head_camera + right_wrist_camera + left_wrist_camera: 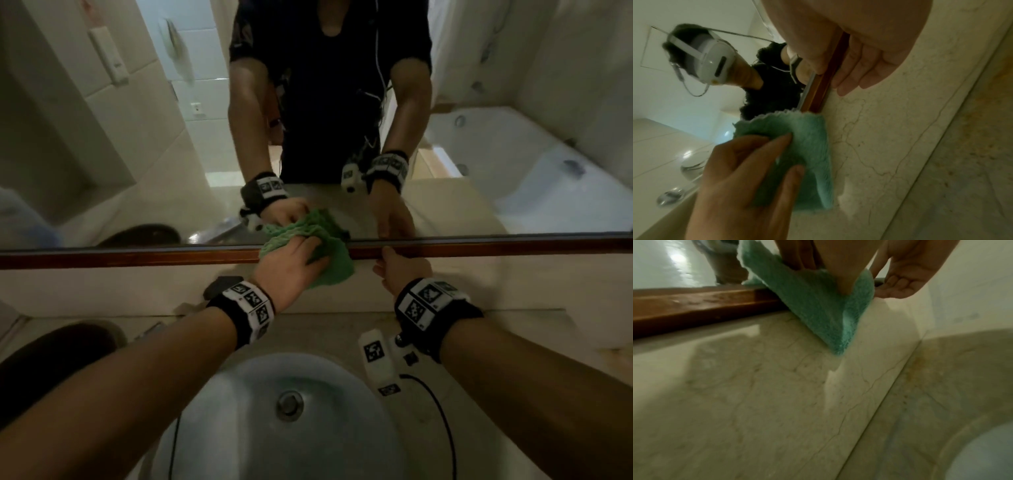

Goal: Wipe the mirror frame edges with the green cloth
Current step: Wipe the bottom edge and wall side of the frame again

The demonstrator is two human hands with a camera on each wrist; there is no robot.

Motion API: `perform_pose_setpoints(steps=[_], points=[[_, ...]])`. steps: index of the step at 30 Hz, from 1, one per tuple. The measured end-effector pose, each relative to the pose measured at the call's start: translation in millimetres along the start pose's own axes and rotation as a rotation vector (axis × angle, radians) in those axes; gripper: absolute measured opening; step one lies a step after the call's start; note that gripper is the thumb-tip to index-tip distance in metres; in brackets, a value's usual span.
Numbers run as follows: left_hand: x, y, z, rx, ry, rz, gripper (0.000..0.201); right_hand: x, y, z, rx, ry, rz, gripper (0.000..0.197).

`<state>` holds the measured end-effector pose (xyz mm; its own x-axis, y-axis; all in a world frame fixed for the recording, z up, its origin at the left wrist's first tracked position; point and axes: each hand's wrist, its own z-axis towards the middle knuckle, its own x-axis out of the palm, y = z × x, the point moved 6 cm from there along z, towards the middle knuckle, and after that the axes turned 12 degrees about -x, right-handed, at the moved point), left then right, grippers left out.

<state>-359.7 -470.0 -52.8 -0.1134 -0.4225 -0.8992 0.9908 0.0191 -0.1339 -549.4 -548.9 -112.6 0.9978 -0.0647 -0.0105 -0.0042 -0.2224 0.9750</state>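
Left hand [291, 270] has a flat grip, fingers pressing the fluffy green cloth [330, 274] onto the brown wooden mirror frame [479, 248] to wipe it. Right hand [400, 274] rests loose-fingered and empty on that frame just beside the cloth, probably bracing.

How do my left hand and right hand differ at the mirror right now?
The left hand, spread flat, presses a green cloth; the right hand is bare. The left hand covers the wooden frame through the green cloth; the right hand touches the wooden frame directly, beside the cloth. Both are uncurled and reach the same frame.
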Motion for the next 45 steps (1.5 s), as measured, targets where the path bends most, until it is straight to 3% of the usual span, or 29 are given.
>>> perform_pose_setpoints(steps=[3,4,9,16,22,27,34,39,43,45], points=[[4,-6,-9,0.283,-0.068,0.054,0.031,1,-2,1,-0.034,-0.06,0.03,0.015],[6,-9,-8,0.308,-0.072,0.051,0.032,1,-3,2,-0.043,-0.075,0.028,0.016],[3,-22,-5,0.26,-0.057,0.065,0.043,6,-5,2,0.015,-0.086,0.089,0.021],[-4,-24,3,0.095,-0.031,0.086,0.029,3,-7,6,0.047,-0.032,0.054,0.03],[-15,7,-11,0.036,-0.091,0.167,0.025,16,-10,4,0.061,-0.012,0.11,0.025],[-28,54,-29,-0.029,-0.096,0.232,0.035,40,-8,-14,0.094,0.132,0.056,0.025],[-18,27,-17,0.055,-0.094,0.184,0.015,73,-8,-35,0.052,0.168,-0.039,0.028],[-13,-2,-11,0.185,-0.11,0.109,0.027,92,-13,-30,-0.095,0.125,-0.22,0.038],[-19,31,-19,0.191,-0.139,0.099,0.029,102,-27,-27,-0.03,-0.039,-0.199,0.06],[-23,61,-26,0.182,-0.141,0.114,0.03,109,-22,-35,0.003,-0.065,-0.103,0.049]])
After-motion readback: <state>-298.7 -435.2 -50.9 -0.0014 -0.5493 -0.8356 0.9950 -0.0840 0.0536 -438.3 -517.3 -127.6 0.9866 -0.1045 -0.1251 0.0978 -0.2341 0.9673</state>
